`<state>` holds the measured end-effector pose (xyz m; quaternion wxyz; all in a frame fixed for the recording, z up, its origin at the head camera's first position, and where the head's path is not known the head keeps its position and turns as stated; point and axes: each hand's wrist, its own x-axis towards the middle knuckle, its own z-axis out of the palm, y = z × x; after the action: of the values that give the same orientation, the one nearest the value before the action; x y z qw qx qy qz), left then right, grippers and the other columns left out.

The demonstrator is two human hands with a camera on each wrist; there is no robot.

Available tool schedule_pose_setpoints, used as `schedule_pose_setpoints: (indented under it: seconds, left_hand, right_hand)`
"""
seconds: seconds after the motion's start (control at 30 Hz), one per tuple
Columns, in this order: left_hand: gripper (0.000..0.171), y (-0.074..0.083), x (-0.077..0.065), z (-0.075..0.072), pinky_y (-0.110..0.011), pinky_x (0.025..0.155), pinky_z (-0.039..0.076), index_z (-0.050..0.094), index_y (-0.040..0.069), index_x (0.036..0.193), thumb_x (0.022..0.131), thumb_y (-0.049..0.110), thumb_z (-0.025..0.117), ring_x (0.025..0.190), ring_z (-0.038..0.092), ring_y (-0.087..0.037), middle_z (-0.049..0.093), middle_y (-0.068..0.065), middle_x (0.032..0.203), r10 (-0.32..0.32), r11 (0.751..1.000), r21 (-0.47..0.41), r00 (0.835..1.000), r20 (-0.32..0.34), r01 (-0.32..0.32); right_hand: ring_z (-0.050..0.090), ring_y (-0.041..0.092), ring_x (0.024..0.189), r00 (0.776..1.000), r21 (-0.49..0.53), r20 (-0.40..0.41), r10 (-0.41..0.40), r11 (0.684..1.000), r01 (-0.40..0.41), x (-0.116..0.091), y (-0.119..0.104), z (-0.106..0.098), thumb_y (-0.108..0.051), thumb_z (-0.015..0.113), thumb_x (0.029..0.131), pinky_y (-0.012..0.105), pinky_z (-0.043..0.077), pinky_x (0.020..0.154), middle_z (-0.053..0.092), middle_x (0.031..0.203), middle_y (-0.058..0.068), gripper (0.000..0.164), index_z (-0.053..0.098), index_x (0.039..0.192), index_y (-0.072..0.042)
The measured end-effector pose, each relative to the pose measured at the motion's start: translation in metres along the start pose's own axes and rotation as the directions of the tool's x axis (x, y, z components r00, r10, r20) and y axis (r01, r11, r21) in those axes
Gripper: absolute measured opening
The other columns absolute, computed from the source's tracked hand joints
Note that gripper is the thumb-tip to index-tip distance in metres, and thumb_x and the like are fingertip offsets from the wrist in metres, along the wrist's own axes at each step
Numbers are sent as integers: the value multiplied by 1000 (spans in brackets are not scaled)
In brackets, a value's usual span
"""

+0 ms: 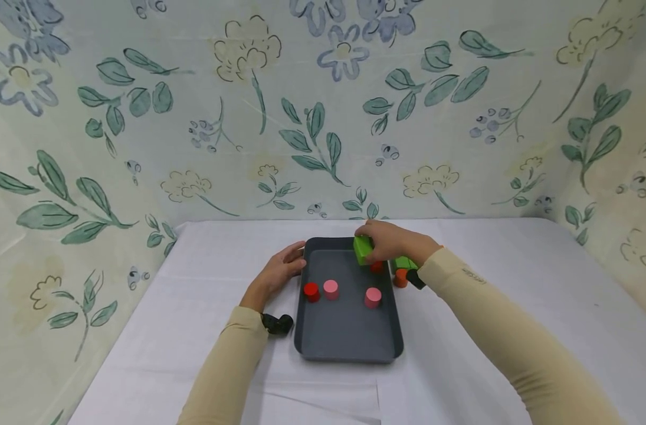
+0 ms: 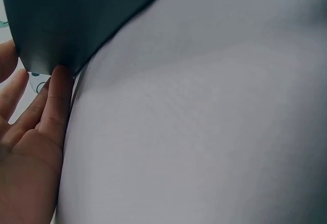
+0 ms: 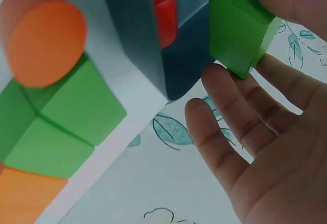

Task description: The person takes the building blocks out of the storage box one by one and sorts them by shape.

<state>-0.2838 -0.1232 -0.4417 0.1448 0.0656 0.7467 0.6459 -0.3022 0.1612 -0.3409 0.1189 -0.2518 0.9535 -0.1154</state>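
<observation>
While pinching a green block between thumb and fingertips of the right hand, holds it at the far right part of a grey tray, inside the line of the rim. Cannot tell whether touching the tray floor with it. Extends the other fingers of that hand, spread a little apart in the right wrist view. Rests the left hand against the far left corner of the tray, fingers loosely straight, merely touching the edge. Has in the tray, toward the left, a red cylinder just beside a pink cylinder; farther right, a second pink cylinder; near the right hand, a second red cylinder, partly hidden. Shows outside the tray, close along the right wall, an orange cylinder beside green blocks, with an orange block next to these in the right wrist view. Wears beige sleeves above a white-covered counter, facing a flowered backdrop
</observation>
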Motion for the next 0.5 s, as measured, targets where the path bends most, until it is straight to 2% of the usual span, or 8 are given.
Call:
schedule_pose_setpoints:
  seconds: [0.3,0.5]
  left_hand:
    - [59,1,1,-1,-48,122,33,37,21,153,98,15,57,142,45,-32,39,-12,159,-9,1000,-1,1000,-11,9]
    - [59,0,1,0,-48,122,33,36,21,154,98,15,57,143,44,-33,36,-13,160,-15,1000,5,1000,-11,16]
  right_hand:
    - [55,27,111,1000,-10,-4,26,1000,-26,-22,7,-12,-24,77,84,43,57,94,57,125,12,63,54,140,-8]
    - [60,28,107,999,-6,-25,23,1000,-23,-42,16,-18,-23,77,84,41,59,89,58,125,12,61,55,138,-7]
